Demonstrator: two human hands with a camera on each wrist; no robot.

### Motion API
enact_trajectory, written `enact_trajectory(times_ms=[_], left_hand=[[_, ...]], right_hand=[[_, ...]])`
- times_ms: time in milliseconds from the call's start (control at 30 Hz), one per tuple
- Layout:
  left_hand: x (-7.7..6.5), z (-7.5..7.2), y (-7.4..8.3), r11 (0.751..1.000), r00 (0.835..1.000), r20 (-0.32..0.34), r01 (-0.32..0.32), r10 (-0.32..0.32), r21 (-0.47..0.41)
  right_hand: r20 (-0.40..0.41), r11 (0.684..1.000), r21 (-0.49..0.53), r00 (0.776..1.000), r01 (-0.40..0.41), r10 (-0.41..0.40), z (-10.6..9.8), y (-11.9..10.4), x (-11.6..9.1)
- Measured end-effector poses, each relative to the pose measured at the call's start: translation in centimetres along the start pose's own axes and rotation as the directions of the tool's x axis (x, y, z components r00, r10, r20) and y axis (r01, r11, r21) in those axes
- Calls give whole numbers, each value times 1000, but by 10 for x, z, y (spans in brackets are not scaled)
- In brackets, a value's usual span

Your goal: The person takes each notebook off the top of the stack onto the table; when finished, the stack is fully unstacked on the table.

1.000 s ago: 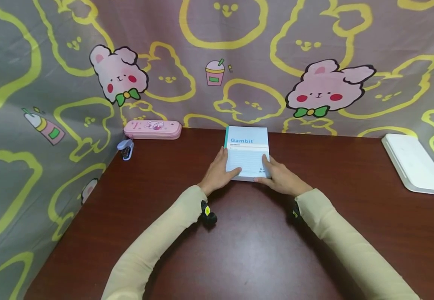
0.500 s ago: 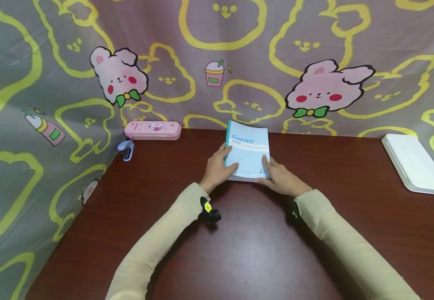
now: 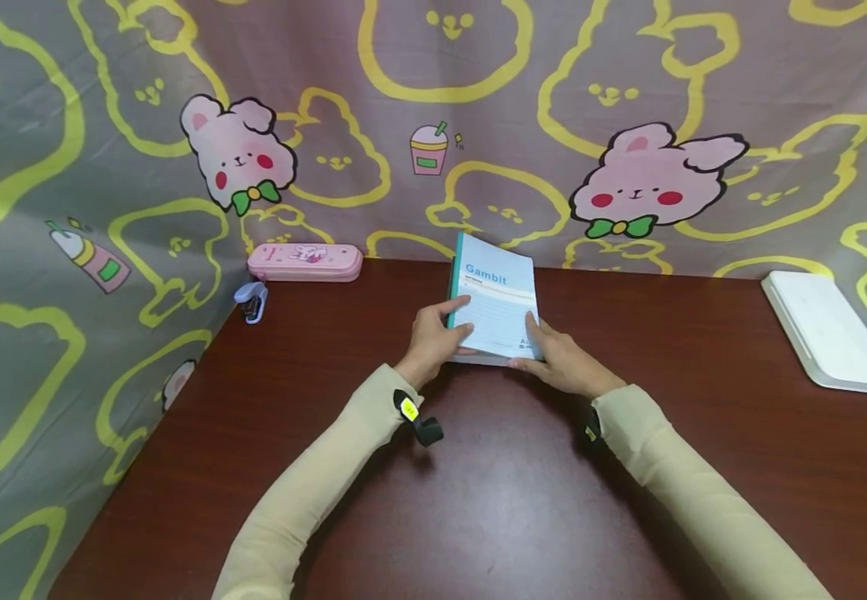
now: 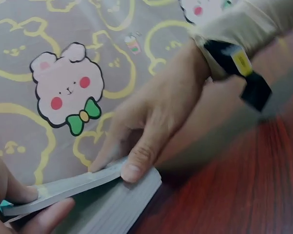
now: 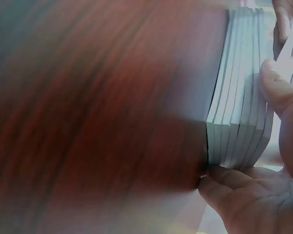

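A light-blue "Gambit" notebook [image 3: 497, 321] with a green spine lies tilted on top of a stack of several notebooks [image 5: 237, 107], its left side raised. My left hand [image 3: 429, 340] pinches that raised side, index finger over the cover. In the left wrist view a dark gap opens beneath the top notebook [image 4: 78, 187], the left thumb and a finger on either side of it. At the near right corner my right hand [image 3: 572, 362] holds the stack. Its thumb presses the front page edges and its other fingers lie along the right side, partly hidden.
A pink pencil case [image 3: 306, 262] lies at the back left, with a light-blue stapler [image 3: 253, 302] just in front of it. At the far right is a white flat box [image 3: 831, 329]. A patterned curtain [image 3: 508, 125] borders the dark red-brown table [image 3: 493, 483].
The top notebook's left side has risen off the stack, pinched by my left hand, and its far edge now tilts. My right hand has hardly moved at the right corner.
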State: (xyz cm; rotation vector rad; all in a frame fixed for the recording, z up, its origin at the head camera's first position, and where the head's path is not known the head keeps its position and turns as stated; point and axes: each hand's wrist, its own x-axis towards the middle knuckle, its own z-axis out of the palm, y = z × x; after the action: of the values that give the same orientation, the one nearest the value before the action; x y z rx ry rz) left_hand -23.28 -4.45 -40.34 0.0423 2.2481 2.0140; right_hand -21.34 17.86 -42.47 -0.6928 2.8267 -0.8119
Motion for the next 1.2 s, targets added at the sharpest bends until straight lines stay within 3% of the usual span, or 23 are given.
enact_trajectory(times_ms=[133, 267, 433, 600, 733, 867, 1200], left_hand=[[0, -8, 3, 997, 999, -34, 24, -27, -68], [0, -28, 9, 992, 995, -86, 41, -51, -116], [-5, -67, 16, 977, 988, -130, 58, -86, -204], [-15, -110, 17, 979, 979, -178, 70, -104, -190], [-21, -132, 15, 983, 972, -201, 92, -123, -158], [-20, -140, 13, 985, 971, -199, 105, -131, -135], [-6, -139, -3, 983, 968, -195, 138, -159, -119]], right_hand=[[22, 999, 29, 1000, -16, 16, 0, 0, -1], [20, 1000, -4, 1000, -22, 22, -1, 0, -2], [11, 1000, -26, 1000, -17, 18, -2, 1, -2], [24, 1000, -27, 1000, -13, 14, 0, 2, -1], [15, 1000, -23, 1000, -3, 4, 0, 1, 0], [17, 1000, -15, 1000, -9, 9, 0, 0, -1], [27, 999, -7, 999, -42, 42, 0, 1, -1]])
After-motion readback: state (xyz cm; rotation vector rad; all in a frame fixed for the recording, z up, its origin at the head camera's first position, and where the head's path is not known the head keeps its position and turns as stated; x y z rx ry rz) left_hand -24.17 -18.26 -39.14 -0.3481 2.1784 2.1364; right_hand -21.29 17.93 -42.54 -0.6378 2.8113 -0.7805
